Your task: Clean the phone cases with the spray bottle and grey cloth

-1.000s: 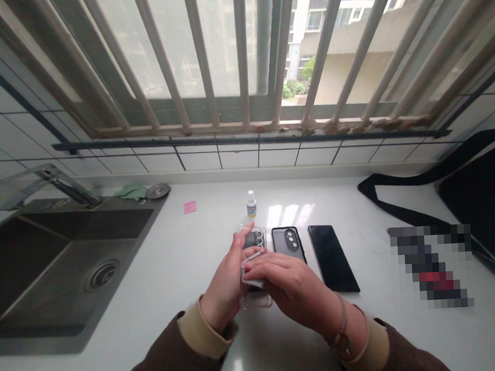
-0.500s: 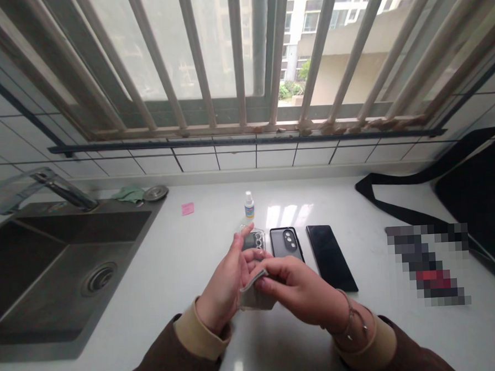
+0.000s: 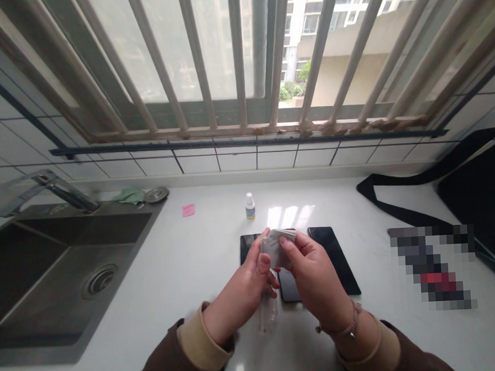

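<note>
My left hand (image 3: 248,282) is closed round a clear phone case (image 3: 268,316), whose lower part hangs below the fingers. Between thumb and fingers, my right hand (image 3: 312,270) pinches a folded grey cloth (image 3: 278,249), held against the upper part of the case. Behind my hands a black phone-like slab (image 3: 247,244) lies on the counter, mostly covered. A dark phone case (image 3: 289,291) shows below the right hand's fingers, partly hidden. To the right lies a black phone (image 3: 336,258), its lower left side behind my right hand.
A small white-capped bottle (image 3: 250,207) stands beyond my hands on the white counter (image 3: 209,248). Left of it lies a pink note (image 3: 188,211). A sink (image 3: 69,272) with a faucet (image 3: 65,189) is at the left. A black bag strap (image 3: 398,205) and a blurred item (image 3: 434,270) lie right.
The clear case has left the counter and is now in my left hand. My right hand has moved the grey cloth up and onto it. The black slab behind now shows.
</note>
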`<state>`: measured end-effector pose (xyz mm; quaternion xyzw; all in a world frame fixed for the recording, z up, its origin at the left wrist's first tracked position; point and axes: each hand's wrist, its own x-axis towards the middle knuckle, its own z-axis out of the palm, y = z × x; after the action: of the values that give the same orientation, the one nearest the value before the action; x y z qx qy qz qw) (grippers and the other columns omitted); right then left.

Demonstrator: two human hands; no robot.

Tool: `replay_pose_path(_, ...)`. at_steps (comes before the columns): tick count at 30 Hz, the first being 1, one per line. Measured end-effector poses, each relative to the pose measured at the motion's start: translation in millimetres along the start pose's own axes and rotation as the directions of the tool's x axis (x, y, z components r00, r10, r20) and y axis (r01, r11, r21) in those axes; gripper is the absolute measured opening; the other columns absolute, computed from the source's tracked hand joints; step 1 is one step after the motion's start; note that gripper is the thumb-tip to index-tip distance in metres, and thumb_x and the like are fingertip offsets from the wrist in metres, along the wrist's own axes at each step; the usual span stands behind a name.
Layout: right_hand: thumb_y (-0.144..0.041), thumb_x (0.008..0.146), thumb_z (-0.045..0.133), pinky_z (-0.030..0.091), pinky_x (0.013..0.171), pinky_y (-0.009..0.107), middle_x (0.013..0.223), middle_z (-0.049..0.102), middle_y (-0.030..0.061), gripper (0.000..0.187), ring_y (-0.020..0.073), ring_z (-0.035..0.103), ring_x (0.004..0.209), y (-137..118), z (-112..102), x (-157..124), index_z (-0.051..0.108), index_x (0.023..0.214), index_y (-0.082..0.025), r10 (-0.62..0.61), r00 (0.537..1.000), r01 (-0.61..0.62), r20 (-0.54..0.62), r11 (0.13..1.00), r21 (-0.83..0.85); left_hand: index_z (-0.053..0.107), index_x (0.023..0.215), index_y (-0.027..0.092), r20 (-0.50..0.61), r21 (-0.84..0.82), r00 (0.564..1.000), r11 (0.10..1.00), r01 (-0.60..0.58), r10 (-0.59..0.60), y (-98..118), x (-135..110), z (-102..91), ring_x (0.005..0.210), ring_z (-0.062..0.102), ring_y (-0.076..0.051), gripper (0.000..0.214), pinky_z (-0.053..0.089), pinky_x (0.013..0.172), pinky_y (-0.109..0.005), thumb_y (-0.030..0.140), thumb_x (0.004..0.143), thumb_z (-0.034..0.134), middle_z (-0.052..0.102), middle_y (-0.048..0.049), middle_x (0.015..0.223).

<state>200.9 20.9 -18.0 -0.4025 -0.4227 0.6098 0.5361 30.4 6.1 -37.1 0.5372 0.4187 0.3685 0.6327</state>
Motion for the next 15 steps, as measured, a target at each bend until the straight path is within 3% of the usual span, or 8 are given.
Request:
replay_pose_path(4,-0.052,0.104,0.068,0.061,0.066,0.032,0.099,0.074,0.0046,0.03,0.017,0.066,0.075,7,-1,-2,0.075,0.115,-0.025,-0.031,0.994,0.03,0.106,0.999,0.014,0.018,0.176,0.033,-0.022,0.09,1.0,0.996,-0.017,0.019,4,-4,0.0,0.083,0.071,-0.023,0.079,0.059,0.078,-0.04,0.071,0.109,0.033,0.072,-0.0116,0.109)
replay_pose_path(10,-0.05,0.103,0.073,0.057,0.065,0.028,0.093,0.066,0.0003,0.024,0.0137,0.061,0.073,7,-1,-2,0.073,0.109,-0.027,-0.076,0.979,0.067,0.19,0.996,0.052,0.02,0.176,0.04,-0.018,0.009,0.999,0.999,-0.038,0.038,14,-8,1.4,0.092,0.072,-0.023,0.077,0.062,0.087,-0.044,0.073,0.108,0.033,0.057,-0.0159,0.158)
replay_pose_path(13,-0.05,0.104,0.072,0.056,0.064,0.027,0.09,0.064,0.0002,0.025,0.0135,0.059,0.072,3,1,-4,0.073,0.108,-0.025,-0.058,0.968,0.06,0.246,0.998,0.002,0.027,0.175,0.038,-0.089,-0.027,0.995,0.998,-0.057,0.054,17,-8,0.6,0.118,0.07,-0.032,0.077,0.062,0.093,-0.046,0.073,0.108,0.034,0.044,-0.0148,0.171)
replay_pose_path(15,-0.05,0.104,0.071,0.058,0.069,0.029,0.091,0.066,0.0014,0.026,0.0148,0.063,0.078,1,3,-7,0.073,0.108,-0.025,-0.037,0.955,0.046,0.294,0.999,-0.025,0.038,0.172,0.032,-0.191,-0.017,0.974,0.992,-0.127,0.122,18,-7,-1.0,0.14,0.059,-0.036,0.075,0.056,0.107,-0.047,0.071,0.108,0.038,0.046,-0.0142,0.17)
